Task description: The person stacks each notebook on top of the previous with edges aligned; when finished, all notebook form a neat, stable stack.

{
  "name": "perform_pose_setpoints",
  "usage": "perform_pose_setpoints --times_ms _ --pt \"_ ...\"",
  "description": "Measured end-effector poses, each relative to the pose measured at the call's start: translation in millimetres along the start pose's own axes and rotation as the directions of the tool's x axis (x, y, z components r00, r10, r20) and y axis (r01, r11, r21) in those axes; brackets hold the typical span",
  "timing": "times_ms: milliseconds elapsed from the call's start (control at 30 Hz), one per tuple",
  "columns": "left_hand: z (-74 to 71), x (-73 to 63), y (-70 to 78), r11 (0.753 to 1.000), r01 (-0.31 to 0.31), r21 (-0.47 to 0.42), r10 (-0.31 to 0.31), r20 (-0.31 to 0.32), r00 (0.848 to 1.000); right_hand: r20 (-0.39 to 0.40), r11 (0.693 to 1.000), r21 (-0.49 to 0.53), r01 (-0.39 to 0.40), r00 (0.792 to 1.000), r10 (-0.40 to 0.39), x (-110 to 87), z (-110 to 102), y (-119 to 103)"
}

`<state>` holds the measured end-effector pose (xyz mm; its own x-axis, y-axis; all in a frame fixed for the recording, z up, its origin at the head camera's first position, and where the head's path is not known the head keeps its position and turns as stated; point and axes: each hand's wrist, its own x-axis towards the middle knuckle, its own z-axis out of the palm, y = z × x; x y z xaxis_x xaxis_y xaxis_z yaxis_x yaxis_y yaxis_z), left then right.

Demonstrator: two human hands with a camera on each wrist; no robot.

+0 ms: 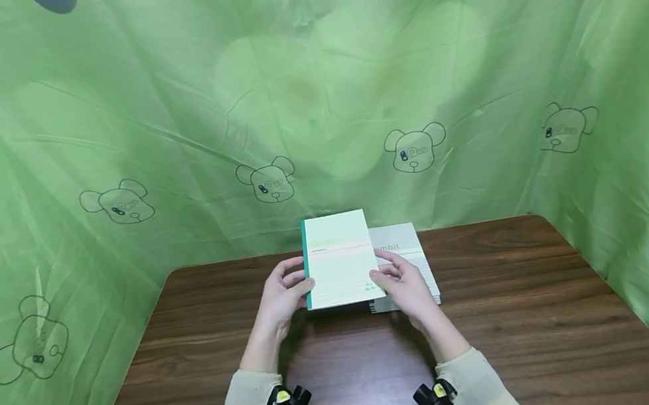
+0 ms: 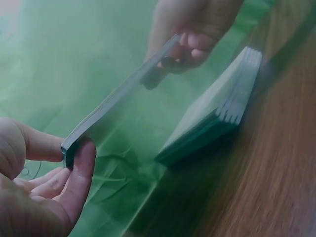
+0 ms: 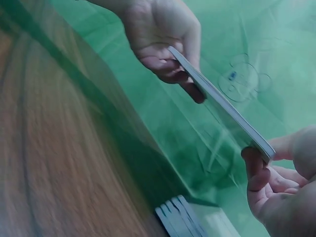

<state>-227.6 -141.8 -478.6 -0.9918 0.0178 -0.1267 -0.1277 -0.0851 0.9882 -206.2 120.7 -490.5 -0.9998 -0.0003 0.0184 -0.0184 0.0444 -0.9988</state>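
A pale notebook with a green spine strip is held up above the table, tilted, its cover facing me in the head view. My left hand pinches its left, spine edge between thumb and fingers. On the opposite edge, my right hand grips near the lower corner. Behind and to the right lies a stack of notebooks, partly covered by the held one and by my right hand. From the left wrist, the held notebook appears edge-on, apart from the stack.
A brown wood-grain table carries the stack near its back edge. Green curtain cloth with bear-face outlines hangs behind and at both sides. Small black cameras are strapped to both wrists.
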Motion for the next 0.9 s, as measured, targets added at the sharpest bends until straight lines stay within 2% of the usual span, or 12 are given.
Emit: perform_pose_setpoints --times_ms 267,500,667,900 --pt "24.8 5.4 -1.0 1.0 -0.008 -0.006 0.008 -0.004 1.0 0.014 0.999 -0.045 -0.002 1.0 0.003 6.3 -27.1 0.6" --pt "55.1 16.9 -5.7 1.0 -0.028 0.011 0.028 0.002 1.0 -0.01 0.998 -0.06 -0.018 1.0 0.018 9.7 -53.6 1.7" --pt "76.6 21.6 -10.4 1.0 -0.016 0.017 0.016 -0.003 1.0 -0.023 0.997 -0.078 -0.027 0.999 0.025 10.4 -71.8 4.9" --pt "100.2 21.5 -20.5 1.0 -0.008 0.013 0.008 -0.011 1.0 -0.019 0.994 -0.103 -0.037 0.999 0.036 9.3 -92.4 10.5"
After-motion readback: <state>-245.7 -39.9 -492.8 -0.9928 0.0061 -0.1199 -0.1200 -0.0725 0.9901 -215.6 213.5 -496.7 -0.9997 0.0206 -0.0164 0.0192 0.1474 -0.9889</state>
